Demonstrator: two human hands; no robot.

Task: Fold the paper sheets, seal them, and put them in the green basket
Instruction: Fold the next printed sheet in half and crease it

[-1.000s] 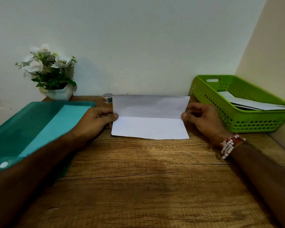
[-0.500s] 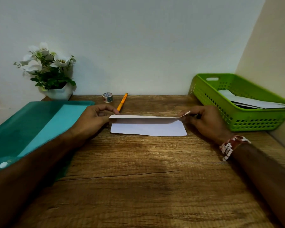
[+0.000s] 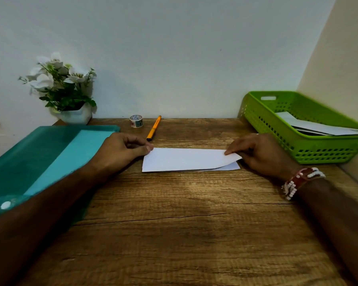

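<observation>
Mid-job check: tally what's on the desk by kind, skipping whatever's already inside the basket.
paper sheet: 1
green basket: 1
tape roll: 1
orange pen: 1
teal folder: 1
flower pot: 1
Total: 6

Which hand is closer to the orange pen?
Left. The left hand pinches the paper at its left end, right beside the near tip of the orange pen; the right hand holds the paper's right end, far to the pen's right.
</observation>
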